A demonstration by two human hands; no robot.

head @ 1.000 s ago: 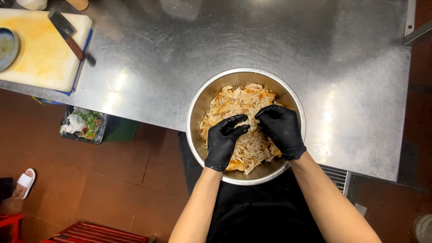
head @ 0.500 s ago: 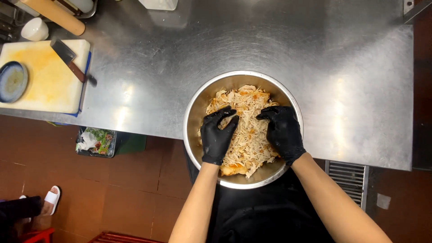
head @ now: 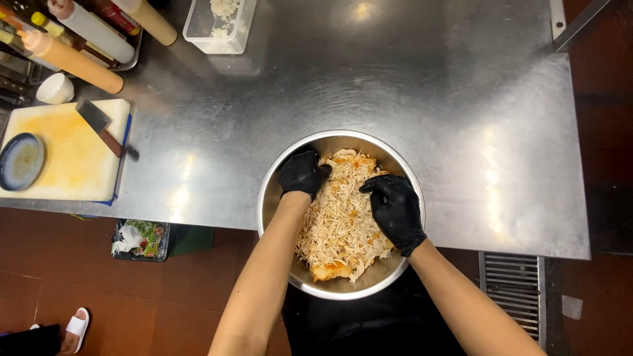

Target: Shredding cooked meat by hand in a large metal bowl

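Head camera looks straight down on my two hands, both in black gloves, inside a round steel bowl (head: pixel 277 173) that sits at the near edge of the steel table (head: pixel 409 79). My left hand (head: pixel 302 173) is at the far left side of the bowl, fingers curled and pressed into the shredded chicken (head: pixel 339 224); whether it has closed on a bunch of shreds I cannot tell, because the glove hides it. My right hand (head: pixel 395 209) lies on the right side of the pile, fingers bent and loosely spread over the meat, resting more than gripping. Between my hands the pale shreds make a heap, with orange sauce at some places, most at the near rim under my wrists. I judge the mixing is in the middle: the colour is not yet even. The next move calls, I think, for bringing up the sauced part from the bottom. Far to my left are a yellow-stained cutting board (head: pixel 66 155) with a cleaver (head: pixel 99 125).
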